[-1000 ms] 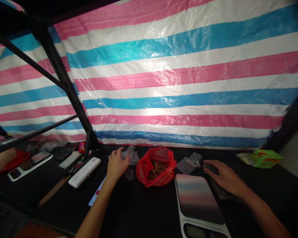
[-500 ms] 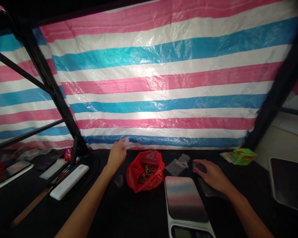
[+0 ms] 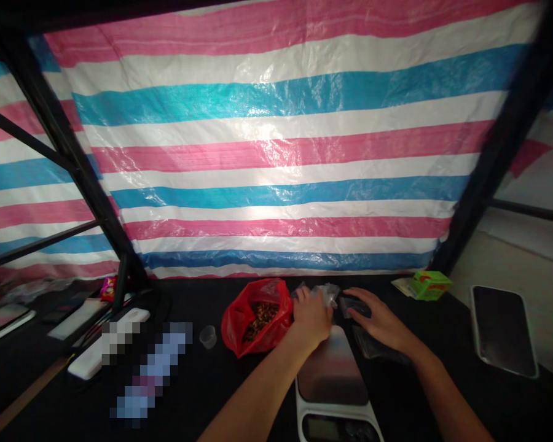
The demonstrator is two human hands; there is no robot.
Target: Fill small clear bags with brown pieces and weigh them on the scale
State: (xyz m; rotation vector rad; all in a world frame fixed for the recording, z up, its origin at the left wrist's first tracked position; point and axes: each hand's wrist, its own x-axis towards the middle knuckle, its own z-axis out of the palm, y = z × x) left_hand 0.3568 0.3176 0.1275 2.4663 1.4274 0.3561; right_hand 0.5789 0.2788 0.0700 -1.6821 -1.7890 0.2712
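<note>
hands first: 2 bare ones, both low at the far side of the black table [image 3: 525,411]. the left hand [image 3: 311,316] is seen from the back, fingers bent down onto crumpled clear plastic [image 3: 325,291] just beyond it; whether they pinch it or only rest on it cannot be told, nor whether the plastic is 1 bag or more. the right hand [image 3: 378,319] lies palm down, fingers spread and loose, its tips on a small dark packet [image 3: 352,304] and its heel over a flat dark stack [image 3: 373,348]. the 2 hands are near each other but apart.

below them stands 1 kitchen scale [image 3: 334,374], its shiny plate bare, its display toward the person; the left wrist passes over the plate's far left corner. just left of the left hand sits 1 red bag [image 3: 244,319], mouth open, with brown bits inside. left of that, apart from it, is 1 small clear cup [image 3: 207,336], upright. further left lies 1 white power strip [image 3: 90,363], partly blurred out.

to the right, well clear of the right hand, are 1 green box [image 3: 428,284] and 1 dark flat tray [image 3: 502,328]. behind everything hangs 1 tarp [image 3: 276,153] striped pink, white and blue.
</note>
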